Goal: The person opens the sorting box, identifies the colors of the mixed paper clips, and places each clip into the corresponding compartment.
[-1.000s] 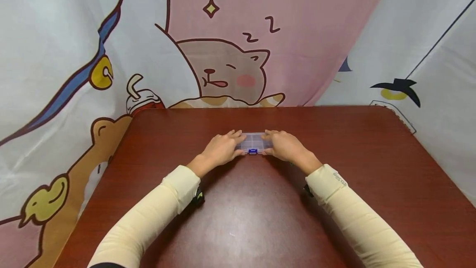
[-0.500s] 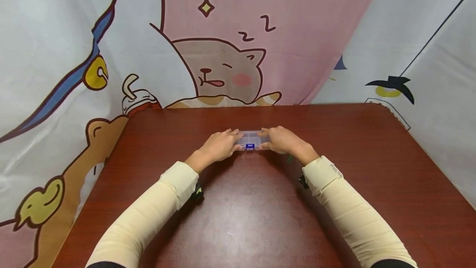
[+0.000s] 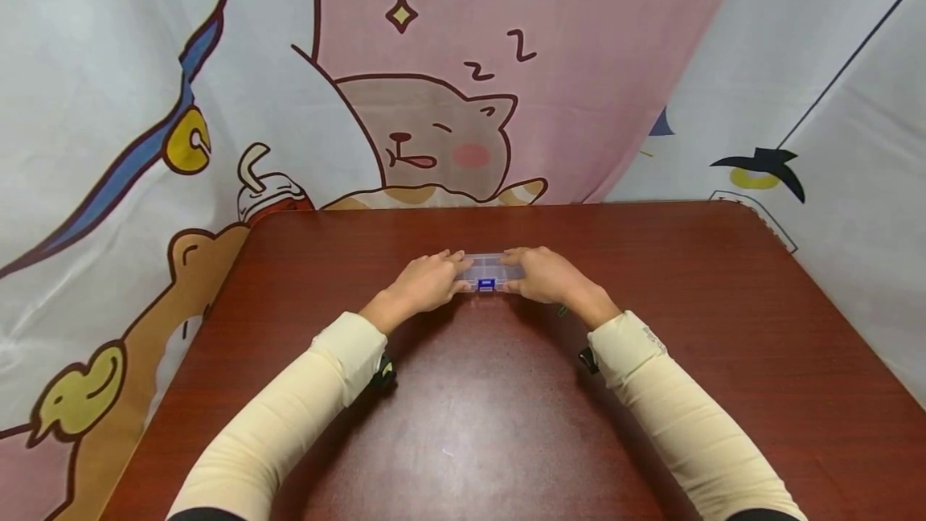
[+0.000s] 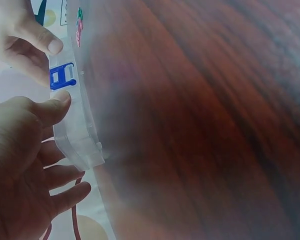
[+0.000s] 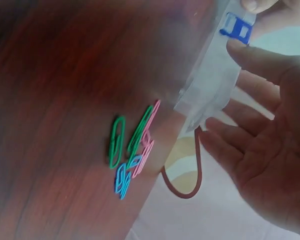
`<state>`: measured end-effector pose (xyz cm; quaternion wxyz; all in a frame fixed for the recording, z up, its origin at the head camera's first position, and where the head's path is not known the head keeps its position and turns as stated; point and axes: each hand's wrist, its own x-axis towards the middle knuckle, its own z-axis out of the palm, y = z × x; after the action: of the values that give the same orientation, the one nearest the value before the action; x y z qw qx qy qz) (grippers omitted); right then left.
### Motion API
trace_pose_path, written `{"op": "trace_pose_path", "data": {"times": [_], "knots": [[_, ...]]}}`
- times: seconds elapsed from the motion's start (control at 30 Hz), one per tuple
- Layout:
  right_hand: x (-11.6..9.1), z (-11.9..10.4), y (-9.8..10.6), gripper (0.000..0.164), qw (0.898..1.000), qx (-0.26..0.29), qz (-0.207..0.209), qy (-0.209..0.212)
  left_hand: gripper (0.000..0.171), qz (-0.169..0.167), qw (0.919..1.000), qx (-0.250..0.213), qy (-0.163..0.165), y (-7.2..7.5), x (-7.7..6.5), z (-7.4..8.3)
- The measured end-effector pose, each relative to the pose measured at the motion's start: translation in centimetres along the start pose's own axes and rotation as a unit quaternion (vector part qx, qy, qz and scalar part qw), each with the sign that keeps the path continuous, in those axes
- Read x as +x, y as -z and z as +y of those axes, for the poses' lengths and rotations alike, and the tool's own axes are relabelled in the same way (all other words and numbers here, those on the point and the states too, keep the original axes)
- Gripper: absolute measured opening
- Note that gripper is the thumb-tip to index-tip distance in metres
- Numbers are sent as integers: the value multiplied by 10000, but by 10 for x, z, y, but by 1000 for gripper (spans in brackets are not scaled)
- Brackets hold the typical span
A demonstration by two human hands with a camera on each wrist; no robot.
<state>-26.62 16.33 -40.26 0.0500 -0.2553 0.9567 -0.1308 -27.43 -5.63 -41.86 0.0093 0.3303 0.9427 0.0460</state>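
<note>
In the head view, a clear plastic compartment box [image 3: 486, 267] with a blue latch [image 3: 486, 285] is held between both hands over the far half of the table. My left hand [image 3: 427, 281] grips its left end, thumb on the latch side and fingers over the top. On the right end, my right hand [image 3: 551, 276] holds the box the same way. Each thumb lies close to the latch. In the right wrist view several paper clips lie on the table beside that hand: green [image 5: 117, 142], pink [image 5: 144, 158] and blue [image 5: 122, 180].
The reddish-brown wooden table [image 3: 463, 392] fills the lower view. Its far edge meets a printed cloth curtain [image 3: 579, 87] with cartoon animals, which also hangs at both sides. Dark wrist cameras [image 3: 385, 374] sit under the sleeves.
The head view has shifted slightly. The box and both hands have moved a little farther away, and a green paper clip has come partly into sight by the right wrist. The grip remains.
</note>
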Motion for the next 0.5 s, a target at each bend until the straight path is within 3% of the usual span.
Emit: {"op": "trace_pose_path", "data": {"times": [0.23,0.5], "knots": [[1,-7,-2,25,9950,91,707,705,50,-47,10000,-31,2,1,3,0],[0,-13,-6,19,9955,67,837,445,50,-167,9998,-118,-39,2,4,-1]]}}
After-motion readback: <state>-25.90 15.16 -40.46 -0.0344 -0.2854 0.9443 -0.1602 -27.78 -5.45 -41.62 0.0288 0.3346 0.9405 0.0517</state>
